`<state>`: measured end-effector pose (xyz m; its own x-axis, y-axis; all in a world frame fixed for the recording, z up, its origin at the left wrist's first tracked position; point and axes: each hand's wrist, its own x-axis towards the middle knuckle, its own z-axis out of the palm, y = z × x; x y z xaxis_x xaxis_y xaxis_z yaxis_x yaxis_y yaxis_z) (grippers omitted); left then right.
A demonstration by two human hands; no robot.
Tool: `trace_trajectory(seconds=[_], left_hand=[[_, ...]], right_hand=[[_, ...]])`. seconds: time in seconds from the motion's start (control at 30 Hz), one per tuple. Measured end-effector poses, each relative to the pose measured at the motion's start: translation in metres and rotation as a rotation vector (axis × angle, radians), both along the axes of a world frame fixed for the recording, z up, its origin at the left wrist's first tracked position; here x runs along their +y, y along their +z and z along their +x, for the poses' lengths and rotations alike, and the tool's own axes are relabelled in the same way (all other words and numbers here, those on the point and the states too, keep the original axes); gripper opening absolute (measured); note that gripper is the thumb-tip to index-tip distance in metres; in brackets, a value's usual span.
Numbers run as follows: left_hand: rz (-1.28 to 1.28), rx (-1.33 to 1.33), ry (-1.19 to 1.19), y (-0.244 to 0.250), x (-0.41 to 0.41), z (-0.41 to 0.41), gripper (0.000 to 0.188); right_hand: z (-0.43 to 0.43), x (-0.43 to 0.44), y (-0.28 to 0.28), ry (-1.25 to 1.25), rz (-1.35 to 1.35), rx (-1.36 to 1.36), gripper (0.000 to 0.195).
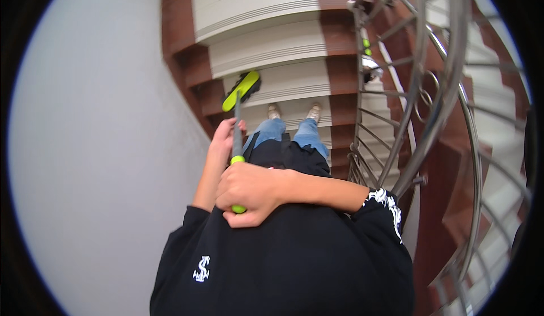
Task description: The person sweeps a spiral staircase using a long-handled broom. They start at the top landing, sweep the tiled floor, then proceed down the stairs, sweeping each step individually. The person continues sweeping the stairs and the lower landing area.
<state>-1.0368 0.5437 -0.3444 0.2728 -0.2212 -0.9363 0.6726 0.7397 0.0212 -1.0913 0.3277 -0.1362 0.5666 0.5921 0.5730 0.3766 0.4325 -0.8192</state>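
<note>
A broom with a grey handle runs down and away from my chest. My right hand is wrapped around its top end, where a lime-green cap pokes out below the fist. Further down the handle, my left hand grips the grey shaft from the left side. The lime-green broom head with dark bristles sits at an angle on a stair step, near the brown left border. My fingers on the far side of the handle are partly hidden.
A plain pale wall rises on the left. Along the right runs a metal railing with a lower flight beyond it. There, a partly hidden person is near a lime-green object. My shoes stand on a step.
</note>
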Motion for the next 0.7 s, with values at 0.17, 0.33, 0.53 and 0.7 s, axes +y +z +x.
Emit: trace_trajectory(seconds=[0.17,0.33,0.53,0.7], left_hand=[[0.17,0.077,0.065,-0.055,-0.015,-0.02,0.014],[0.125,-0.039,0.006,-0.071,-0.032,-0.006,0.011],[0.165,-0.121,-0.308,-0.083,-0.054,0.032,0.016],[0.08,-0.172,-0.215,-0.102,-0.035,0.042,0.009]], right_hand=[[-0.013,-0.015,0.001,-0.102,-0.03,-0.044,0.029],[-0.004,-0.04,0.008,-0.636,-0.115,-0.207,0.013],[0.0,-0.023,-0.015,-0.996,0.397,0.497,0.012],[0.026,-0.01,-0.006,-0.84,0.481,0.53,0.018]])
